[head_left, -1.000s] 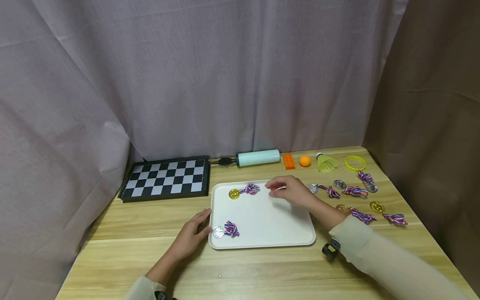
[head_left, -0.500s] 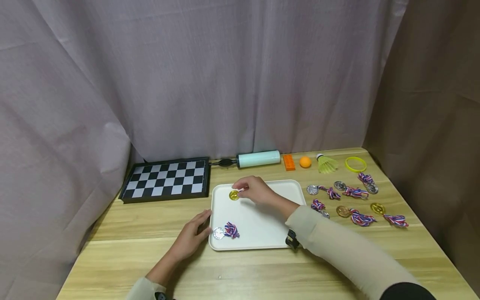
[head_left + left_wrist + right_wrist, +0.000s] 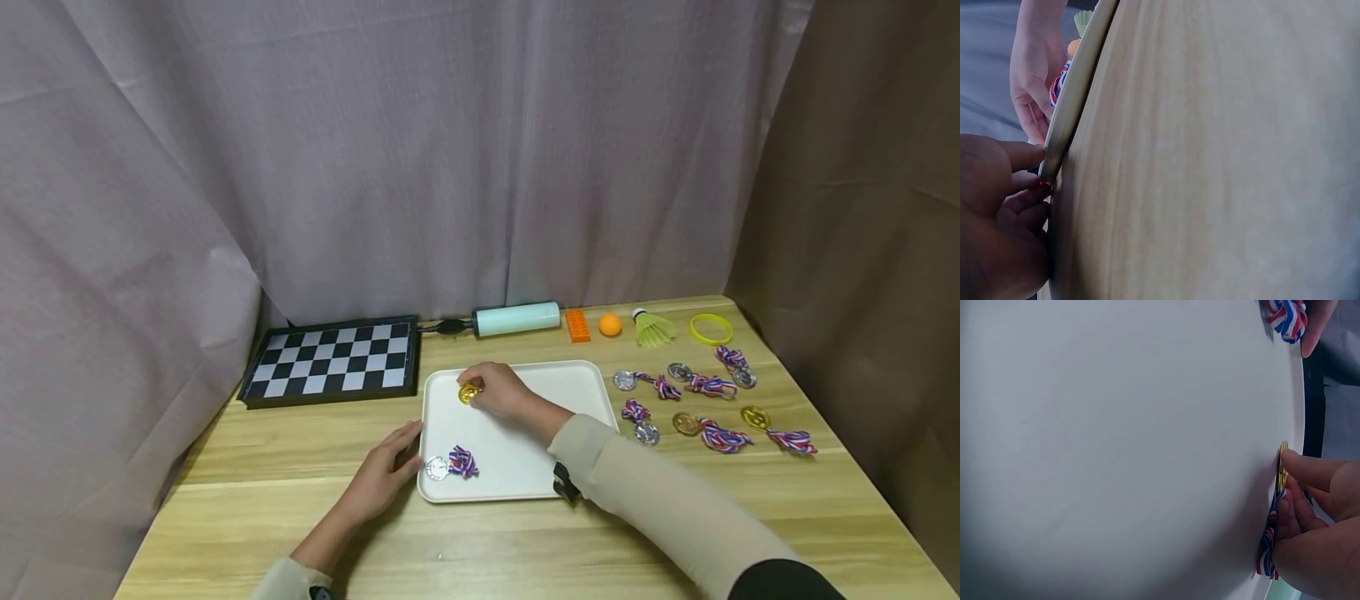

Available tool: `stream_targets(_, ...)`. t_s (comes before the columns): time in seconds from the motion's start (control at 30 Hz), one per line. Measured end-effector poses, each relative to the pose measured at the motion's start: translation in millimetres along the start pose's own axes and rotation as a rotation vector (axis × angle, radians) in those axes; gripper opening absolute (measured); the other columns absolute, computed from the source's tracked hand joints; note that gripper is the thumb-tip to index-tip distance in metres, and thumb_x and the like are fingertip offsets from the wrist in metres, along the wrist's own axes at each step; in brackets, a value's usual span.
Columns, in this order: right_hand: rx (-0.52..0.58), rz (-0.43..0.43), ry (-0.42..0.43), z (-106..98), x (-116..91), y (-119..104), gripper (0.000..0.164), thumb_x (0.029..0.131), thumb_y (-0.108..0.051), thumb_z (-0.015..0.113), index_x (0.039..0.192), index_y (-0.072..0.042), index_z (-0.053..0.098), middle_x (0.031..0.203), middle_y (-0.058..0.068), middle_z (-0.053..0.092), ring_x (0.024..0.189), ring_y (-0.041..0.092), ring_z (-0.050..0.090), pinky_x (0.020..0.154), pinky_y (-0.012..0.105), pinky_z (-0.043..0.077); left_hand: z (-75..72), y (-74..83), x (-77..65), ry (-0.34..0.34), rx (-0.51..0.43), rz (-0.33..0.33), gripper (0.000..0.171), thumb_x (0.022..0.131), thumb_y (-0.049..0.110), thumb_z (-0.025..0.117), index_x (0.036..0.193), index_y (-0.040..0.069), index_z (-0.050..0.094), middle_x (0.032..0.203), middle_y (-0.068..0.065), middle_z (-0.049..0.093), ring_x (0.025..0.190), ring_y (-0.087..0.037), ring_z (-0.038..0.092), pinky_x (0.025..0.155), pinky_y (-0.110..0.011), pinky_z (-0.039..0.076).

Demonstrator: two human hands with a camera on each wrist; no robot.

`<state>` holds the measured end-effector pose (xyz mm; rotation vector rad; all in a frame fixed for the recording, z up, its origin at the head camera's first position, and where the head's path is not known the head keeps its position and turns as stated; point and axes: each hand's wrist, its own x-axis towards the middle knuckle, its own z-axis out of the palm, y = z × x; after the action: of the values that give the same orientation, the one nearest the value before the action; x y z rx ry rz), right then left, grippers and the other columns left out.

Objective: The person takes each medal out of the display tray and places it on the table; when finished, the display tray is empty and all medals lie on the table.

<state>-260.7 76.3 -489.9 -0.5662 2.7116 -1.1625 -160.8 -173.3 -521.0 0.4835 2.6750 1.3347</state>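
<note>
My right hand [image 3: 498, 390] pinches a gold medal [image 3: 1282, 467] between thumb and fingers, over the back-left part of a white tray [image 3: 525, 487]. In the right wrist view the medal stands on edge, its striped ribbon [image 3: 1268, 544] trailing under the fingers. My left hand [image 3: 384, 471] rests at the tray's left edge; in the left wrist view its fingertips touch the rim [image 3: 1060, 140]. A silver medal [image 3: 437, 468] with a bunched red, white and blue ribbon [image 3: 462, 462] lies in the tray's front-left corner.
Several medals, among them a bronze one [image 3: 686, 424] and a gold one [image 3: 755, 417], lie right of the tray. Behind stand a chessboard [image 3: 337, 357], pale-blue cylinder [image 3: 517, 318], orange brick [image 3: 577, 326], orange ball [image 3: 610, 325], shuttlecock [image 3: 652, 327] and yellow ring [image 3: 711, 329].
My right hand has moved left across the tray to the gold medal and taken hold of it; the medal has tipped up slightly. The left hand has stayed at the tray's edge.
</note>
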Motion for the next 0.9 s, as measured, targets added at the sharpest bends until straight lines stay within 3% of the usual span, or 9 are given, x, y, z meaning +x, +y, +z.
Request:
stream_targets(0.23,-0.05,-0.036,-0.07,-4.0,3.0,3.1,0.035,0.077,0.007,0.083,0.109,-0.004,0.076,0.099,0.007,0.067,0.09,0.018,0.059,0.082,0.028,0.052,-0.1,0.9,-0.6,-0.003,0.003,0.007,0.055,0.1,0.008,0.065,0.152,0.0,0.048,0.158,-0.018,0.046,0.151,-0.041,0.034,0.124,-0.057,0.025)
stream_targets(0.43,-0.026,-0.042,-0.069,-4.8,3.9,4.3,0.033,0.074,0.007,0.086,0.098,-0.009,0.07,0.094,0.003,0.066,0.087,0.014,0.057,0.08,0.026,0.05,-0.1,1.2,-0.1,-0.007,0.008,-0.002,0.056,0.1,0.008,0.065,0.153,0.001,0.047,0.159,-0.017,0.045,0.152,-0.039,0.033,0.125,-0.055,0.025)
stream_targets(0.9,0.071,-0.043,-0.037,-19.4,-15.4,1.1,0.015,0.09,0.0,0.076,0.097,-0.012,0.07,0.088,-0.001,0.072,0.081,0.008,0.064,0.073,0.025,0.054,1.0,1.4,0.2,0.004,0.002,-0.007,0.055,0.1,0.006,0.065,0.152,0.0,0.048,0.159,-0.018,0.045,0.152,-0.039,0.033,0.126,-0.054,0.024)
